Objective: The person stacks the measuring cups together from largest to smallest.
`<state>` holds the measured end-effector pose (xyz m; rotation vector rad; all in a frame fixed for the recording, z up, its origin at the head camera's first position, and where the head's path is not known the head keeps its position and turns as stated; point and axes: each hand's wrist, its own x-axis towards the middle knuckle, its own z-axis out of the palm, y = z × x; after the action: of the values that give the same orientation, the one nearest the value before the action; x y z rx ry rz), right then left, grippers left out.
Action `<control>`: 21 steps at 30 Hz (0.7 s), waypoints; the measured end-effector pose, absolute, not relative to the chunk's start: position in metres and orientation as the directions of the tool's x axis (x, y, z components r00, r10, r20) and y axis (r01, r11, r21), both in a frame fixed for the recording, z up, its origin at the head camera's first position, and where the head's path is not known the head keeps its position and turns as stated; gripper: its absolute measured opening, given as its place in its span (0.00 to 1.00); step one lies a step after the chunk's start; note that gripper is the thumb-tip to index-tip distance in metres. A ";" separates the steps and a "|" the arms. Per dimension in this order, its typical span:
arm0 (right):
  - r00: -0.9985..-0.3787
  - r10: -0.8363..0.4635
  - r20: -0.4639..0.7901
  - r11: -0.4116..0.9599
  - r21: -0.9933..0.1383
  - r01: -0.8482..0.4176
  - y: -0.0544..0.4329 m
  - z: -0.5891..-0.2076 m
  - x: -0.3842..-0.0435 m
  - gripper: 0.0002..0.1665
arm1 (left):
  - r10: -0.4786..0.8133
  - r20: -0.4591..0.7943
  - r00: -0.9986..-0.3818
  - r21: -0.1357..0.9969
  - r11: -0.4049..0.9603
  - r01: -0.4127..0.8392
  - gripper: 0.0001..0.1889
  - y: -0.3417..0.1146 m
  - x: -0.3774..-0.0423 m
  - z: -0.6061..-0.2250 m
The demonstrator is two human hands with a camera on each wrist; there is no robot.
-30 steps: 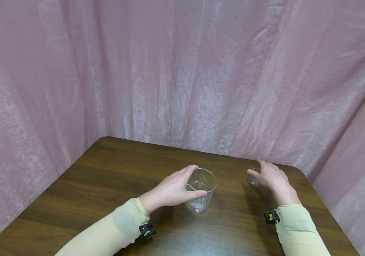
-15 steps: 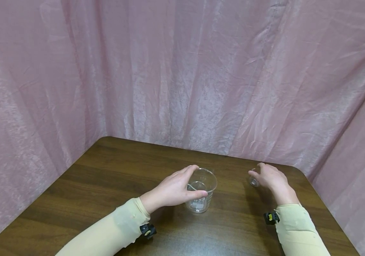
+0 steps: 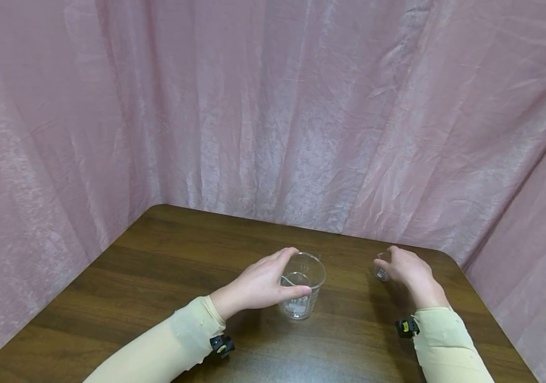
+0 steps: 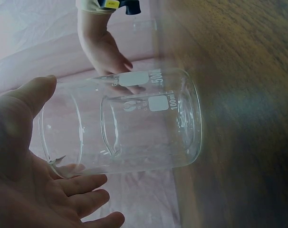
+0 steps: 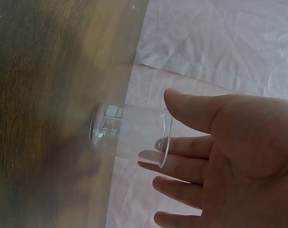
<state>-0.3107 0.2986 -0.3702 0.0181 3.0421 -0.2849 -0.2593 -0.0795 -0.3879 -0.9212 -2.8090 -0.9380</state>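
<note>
Pink curtain point(image 3: 254, 117) wraps the back and both sides; brown wood-grain worktop point(image 3: 182, 239) runs up to it, far corners rounded.

Your left hand point(image 3: 263, 279) is spread wide over the top of the large beaker point(image 3: 313, 298), marked 500; thumb on the near side of the rim, index finger on the far side, so you have it pinched across the mouth; the remaining fingers extend past the glass. It's upright on the worktop, near the middle; a smaller beaker point(image 4: 144, 118), marked 100 mL, stands inside it.

Your right hand point(image 3: 409, 268) is at the little beaker point(image 5: 134, 130), upright toward the far right corner; thumb at one side of the rim, fingers fairly straight behind the other, narrower spread than your left; can't tell if you're gripping it or just bracketing the rim.

Edges: the little beaker sits near the far edge, curtain just behind; right edge is just beyond your right hand; the large beaker is well in from every edge. Room: a stretch of bare wood separates the two beakers; the widest stretch is left of your left hand; more wood in front of the large beaker, between your forearms.
</note>
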 end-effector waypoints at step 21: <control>-0.997 0.017 -0.081 0.976 -0.216 0.034 0.307 -0.376 -0.309 0.38 | 0.528 0.217 -0.821 0.536 0.638 0.552 0.49 -0.080 -0.260 -0.388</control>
<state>-0.3085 0.3070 -0.3757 0.0395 3.0445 -0.3354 -0.2598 -0.0803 -0.3884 -0.9264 -2.8073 -0.9394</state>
